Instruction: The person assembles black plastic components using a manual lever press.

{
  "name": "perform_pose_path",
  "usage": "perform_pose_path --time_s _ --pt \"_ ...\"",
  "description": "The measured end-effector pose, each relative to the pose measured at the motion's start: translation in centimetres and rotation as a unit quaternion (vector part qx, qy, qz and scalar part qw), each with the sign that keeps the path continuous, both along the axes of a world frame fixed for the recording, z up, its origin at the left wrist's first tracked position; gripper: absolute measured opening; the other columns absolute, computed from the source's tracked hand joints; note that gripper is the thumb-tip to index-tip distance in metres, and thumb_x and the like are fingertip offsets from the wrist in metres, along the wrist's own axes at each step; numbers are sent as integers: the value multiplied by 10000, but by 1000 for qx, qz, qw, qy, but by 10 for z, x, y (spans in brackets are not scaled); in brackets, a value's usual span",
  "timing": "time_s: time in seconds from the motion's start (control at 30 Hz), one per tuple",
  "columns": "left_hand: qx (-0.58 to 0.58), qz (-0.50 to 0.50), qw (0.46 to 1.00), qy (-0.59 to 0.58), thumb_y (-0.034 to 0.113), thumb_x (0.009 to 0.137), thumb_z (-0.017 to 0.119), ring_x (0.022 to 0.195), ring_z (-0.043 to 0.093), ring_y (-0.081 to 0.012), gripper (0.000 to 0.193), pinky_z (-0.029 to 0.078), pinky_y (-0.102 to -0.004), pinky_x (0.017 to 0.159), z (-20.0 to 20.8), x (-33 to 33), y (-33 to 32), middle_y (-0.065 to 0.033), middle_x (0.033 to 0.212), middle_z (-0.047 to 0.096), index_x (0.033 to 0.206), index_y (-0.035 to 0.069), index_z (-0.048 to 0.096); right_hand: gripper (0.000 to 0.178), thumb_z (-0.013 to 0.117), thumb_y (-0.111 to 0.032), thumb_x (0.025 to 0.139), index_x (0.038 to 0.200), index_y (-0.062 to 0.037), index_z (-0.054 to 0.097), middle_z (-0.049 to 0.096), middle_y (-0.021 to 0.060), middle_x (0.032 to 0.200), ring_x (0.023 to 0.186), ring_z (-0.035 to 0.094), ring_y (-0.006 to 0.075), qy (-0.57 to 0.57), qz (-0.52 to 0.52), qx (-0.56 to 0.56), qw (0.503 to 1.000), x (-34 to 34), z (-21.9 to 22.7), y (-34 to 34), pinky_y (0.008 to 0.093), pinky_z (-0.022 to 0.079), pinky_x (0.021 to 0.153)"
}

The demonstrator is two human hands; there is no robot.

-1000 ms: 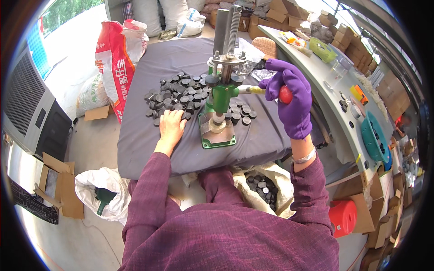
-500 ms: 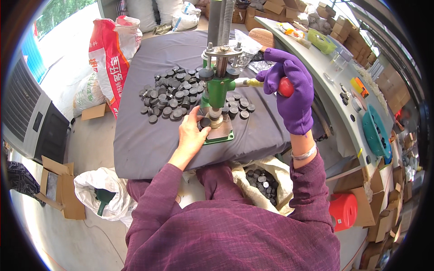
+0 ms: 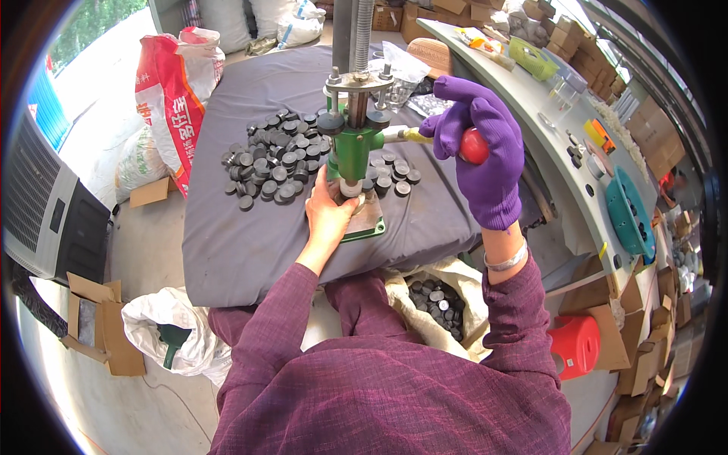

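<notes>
Gripping, in the head view, a glossy round red knob [image 3: 475, 145]: right hand [image 3: 489, 178], in purple knitted glove, fingers curled about it. Metal lever with yellow wrapping [image 3: 418, 136] runs leftward from the knob to an upright green metal press [image 3: 350, 152], which stands between the two hands, slightly beyond the left.

Left hand [image 3: 327, 218] bare, at the press's foot; thumb and fingers part-bent around the low end of the ram. Cannot tell whether anything is pinched there; fingers and ram cover the spot.

Beyond and left of the left hand, a loose heap of short black cylindrical discs [image 3: 277, 155]. Smaller cluster of like discs [image 3: 402, 188] lies between the hands, right of the press. All on a counter draped in dark grey cloth [image 3: 250, 258].

Below the right hand, an open cream woven sack [image 3: 478, 303] holding more discs. Well right of the same hand, a teal plastic basket [image 3: 620, 227] on a pale long counter [image 3: 550, 129].
</notes>
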State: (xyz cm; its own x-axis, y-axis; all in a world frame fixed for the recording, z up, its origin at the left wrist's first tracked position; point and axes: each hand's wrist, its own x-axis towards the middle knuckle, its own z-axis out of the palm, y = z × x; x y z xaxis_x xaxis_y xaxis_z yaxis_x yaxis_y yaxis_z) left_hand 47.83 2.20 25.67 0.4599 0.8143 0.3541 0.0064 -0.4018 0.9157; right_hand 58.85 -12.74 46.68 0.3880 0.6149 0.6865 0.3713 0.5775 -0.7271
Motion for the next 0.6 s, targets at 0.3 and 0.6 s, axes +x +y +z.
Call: perform_pose_path --time_s 0.3,0.6 --pt "-36 -70 996 -38 48 692 742 1112 626 -271 849 486 -360 965 -8 -9 9 -196 1181 646 1443 34 345 197 511 -77 803 920 -5 653 590 39 674 696 578 195 -156 -40 33 986 -9 -126 -46 463 430 987" --pt "375 152 864 300 93 759 583 936 561 -323 209 457 -472 718 -10 -72 72 -105 1006 615 965 74 609 323 461 -43 776 1029 46 642 597 59 703 650 559 153 -53 -38 -32 997 -18 -98 -37 375 490 825"
